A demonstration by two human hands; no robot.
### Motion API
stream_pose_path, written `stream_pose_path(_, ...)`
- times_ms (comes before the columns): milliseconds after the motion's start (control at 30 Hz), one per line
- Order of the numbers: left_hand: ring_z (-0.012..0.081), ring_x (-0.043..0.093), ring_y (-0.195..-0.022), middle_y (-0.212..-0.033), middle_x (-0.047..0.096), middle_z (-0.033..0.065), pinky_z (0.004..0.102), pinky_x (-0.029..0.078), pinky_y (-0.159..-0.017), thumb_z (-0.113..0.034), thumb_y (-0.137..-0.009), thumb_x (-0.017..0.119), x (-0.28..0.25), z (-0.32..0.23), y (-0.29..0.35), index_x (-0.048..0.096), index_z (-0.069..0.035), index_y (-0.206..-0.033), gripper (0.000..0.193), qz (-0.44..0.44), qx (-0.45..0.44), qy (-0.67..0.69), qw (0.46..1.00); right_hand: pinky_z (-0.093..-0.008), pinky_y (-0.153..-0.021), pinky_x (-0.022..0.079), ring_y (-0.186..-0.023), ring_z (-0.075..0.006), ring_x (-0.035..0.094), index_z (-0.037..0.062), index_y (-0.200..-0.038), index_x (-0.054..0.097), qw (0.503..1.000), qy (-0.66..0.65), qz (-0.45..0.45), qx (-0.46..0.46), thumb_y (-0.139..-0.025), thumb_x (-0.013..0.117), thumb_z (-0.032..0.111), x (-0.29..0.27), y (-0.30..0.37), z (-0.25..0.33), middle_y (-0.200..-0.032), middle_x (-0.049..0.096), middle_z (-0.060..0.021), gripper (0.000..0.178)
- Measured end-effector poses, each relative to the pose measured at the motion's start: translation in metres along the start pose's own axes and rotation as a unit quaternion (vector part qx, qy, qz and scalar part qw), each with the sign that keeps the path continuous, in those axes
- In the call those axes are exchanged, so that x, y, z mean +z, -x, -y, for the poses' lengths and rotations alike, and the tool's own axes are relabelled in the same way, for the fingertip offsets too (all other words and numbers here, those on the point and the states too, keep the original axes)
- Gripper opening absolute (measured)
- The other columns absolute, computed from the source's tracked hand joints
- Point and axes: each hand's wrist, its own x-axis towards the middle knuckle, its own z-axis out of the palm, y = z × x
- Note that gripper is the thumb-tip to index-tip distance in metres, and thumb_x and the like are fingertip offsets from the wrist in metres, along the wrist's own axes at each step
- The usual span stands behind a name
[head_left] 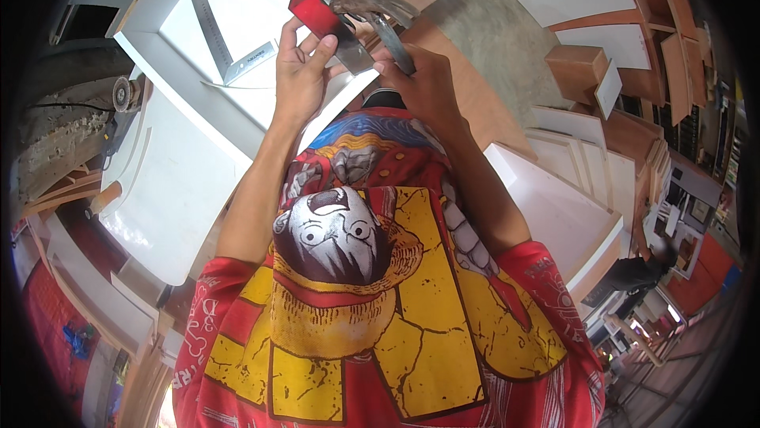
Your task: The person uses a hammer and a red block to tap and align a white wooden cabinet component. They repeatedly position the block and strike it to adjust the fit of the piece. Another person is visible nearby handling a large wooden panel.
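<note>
My left hand [305, 72] is closed round a tool [313, 15] with a glossy red end and a flat grey metal part; its exact kind I cannot make out. My right hand [423, 79] grips the curved dark handle of a claw hammer [372, 5]. The worn brown hammer head lies just above and right of the red end, overlapping it in view. Both hands are over the near edge of a white open box [257, 115]. Inside the box, left of my left hand, lies a metal try square [210, 28].
A brown wooden surface [467, 83] extends right of the box. White-faced panels and cabinet parts [554, 214] stand at right, with a small brown box [576, 70] beyond. A grinder-like tool [124, 95] rests at far left. Another person [633, 273] is at lower right.
</note>
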Motion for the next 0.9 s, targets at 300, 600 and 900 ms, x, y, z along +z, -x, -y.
stream_pose_path(300,0.0164,0.071,-0.109,-0.125,0.073,0.0138,0.0278,0.059,-0.083,-0.005,-0.105,0.066,0.002,-0.004,0.011,0.046,-0.005,-0.143,0.043,0.050,0.046,-0.127,0.990,-0.0350,-0.073,0.055,-0.077,-0.0201,0.074,0.0027,-0.105,0.078,0.998,0.012,-0.052,0.022,-0.099,0.073,0.020,-0.007,0.012,-0.003,-0.085,0.076,-0.0118,0.019)
stream_pose_path(600,0.0162,0.070,-0.104,-0.119,0.074,0.0128,0.0303,0.056,-0.087,-0.005,-0.106,0.064,0.006,-0.008,0.012,0.048,-0.005,-0.143,0.040,0.105,0.084,-0.225,0.965,-0.0317,-0.075,0.054,-0.079,-0.0143,0.071,0.0011,-0.104,0.078,0.999,-0.015,-0.020,0.021,-0.094,0.077,0.018,-0.015,0.014,-0.009,-0.085,0.075,-0.0098,0.020)
stream_pose_path(900,0.0131,0.070,-0.096,-0.114,0.075,0.0114,0.0299,0.058,-0.082,-0.008,-0.108,0.062,-0.006,-0.013,-0.002,0.040,-0.008,-0.144,0.042,0.077,0.020,-0.175,0.981,-0.0349,-0.070,0.056,-0.074,-0.0230,0.074,0.0003,-0.099,0.079,0.999,0.026,-0.010,-0.035,-0.091,0.078,0.019,-0.002,0.000,0.000,-0.086,0.076,-0.0135,0.021)
